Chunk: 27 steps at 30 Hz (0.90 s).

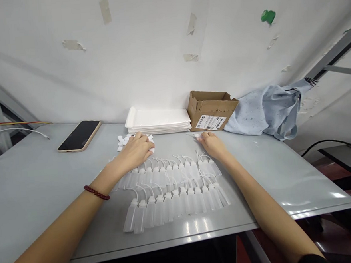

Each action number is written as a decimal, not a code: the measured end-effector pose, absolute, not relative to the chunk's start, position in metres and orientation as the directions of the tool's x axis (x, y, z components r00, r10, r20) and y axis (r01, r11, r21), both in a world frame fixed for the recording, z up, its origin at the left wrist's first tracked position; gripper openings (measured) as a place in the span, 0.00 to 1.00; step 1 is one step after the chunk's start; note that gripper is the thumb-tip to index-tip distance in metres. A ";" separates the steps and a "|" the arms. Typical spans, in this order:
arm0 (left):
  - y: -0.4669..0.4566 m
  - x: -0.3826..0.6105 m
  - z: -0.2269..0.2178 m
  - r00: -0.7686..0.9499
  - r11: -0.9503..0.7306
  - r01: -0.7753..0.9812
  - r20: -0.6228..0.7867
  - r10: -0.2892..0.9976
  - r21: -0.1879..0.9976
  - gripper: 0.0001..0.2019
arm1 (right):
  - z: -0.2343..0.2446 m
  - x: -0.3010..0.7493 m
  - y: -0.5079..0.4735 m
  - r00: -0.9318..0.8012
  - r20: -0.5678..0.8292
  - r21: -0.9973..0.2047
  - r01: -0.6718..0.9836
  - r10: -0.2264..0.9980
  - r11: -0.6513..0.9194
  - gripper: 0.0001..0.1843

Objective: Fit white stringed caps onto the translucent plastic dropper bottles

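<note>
Two rows of small clear plastic bottles point(174, 201) with thin curved tips lie side by side on the grey table point(32, 189). My left hand point(137, 149) reaches past the far row, its fingers curled over a pile of small white caps point(122, 141). My right hand point(211, 143) rests at the far right end of the bottles, its fingertips pinched on a small white piece point(197, 136) that I cannot make out.
A stack of white padded sheets point(158, 120) and an open cardboard box point(211, 109) stand against the wall. A phone point(79, 135) lies far left, with cables point(16, 128) beyond it. A light blue cloth bag point(270, 111) lies at the right.
</note>
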<state>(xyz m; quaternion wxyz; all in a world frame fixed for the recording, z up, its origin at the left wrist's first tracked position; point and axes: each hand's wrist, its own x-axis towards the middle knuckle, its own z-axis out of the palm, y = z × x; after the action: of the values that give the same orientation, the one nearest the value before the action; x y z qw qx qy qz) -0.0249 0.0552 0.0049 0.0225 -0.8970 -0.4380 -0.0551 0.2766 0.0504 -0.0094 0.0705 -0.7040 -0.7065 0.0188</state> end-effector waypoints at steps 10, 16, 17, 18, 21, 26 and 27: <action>0.037 -0.024 0.010 0.623 -0.647 0.763 0.247 0.742 0.020 0.12 | 0.018 0.292 0.036 -0.021 0.071 -0.192 0.981 0.997 0.035 0.17; 0.030 -0.016 0.016 0.620 -0.674 0.739 0.375 0.689 0.017 0.10 | 0.049 0.300 0.007 -0.106 -0.258 -0.285 0.958 0.960 0.029 0.13; 0.030 -0.015 0.016 0.622 -0.679 0.734 0.389 0.680 0.012 0.09 | 0.052 0.300 0.003 -0.107 -0.297 -0.287 0.958 0.949 0.018 0.12; 0.030 -0.015 0.016 0.623 -0.683 0.730 0.401 0.671 0.009 0.09 | 0.055 0.300 0.001 -0.107 -0.327 -0.285 0.959 0.939 0.010 0.12; 0.030 -0.015 0.014 0.629 -0.695 0.719 0.425 0.651 0.003 0.09 | 0.060 0.300 -0.004 -0.120 -0.389 -0.287 0.958 0.913 0.004 0.12; 0.030 -0.016 0.014 0.637 -0.710 0.704 0.438 0.634 0.004 0.09 | 0.062 0.298 -0.004 -0.139 -0.488 -0.317 0.948 0.862 -0.027 0.15; 0.029 -0.016 0.014 0.637 -0.713 0.702 0.441 0.632 0.007 0.09 | 0.062 0.297 -0.003 -0.134 -0.504 -0.316 0.948 0.853 -0.038 0.15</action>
<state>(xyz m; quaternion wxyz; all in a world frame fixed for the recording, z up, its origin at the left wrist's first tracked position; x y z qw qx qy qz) -0.0160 0.0294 0.0138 0.0825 -0.9010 -0.3701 -0.2108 0.2969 -0.0034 0.0618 -0.0781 -0.6532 -0.6892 0.3036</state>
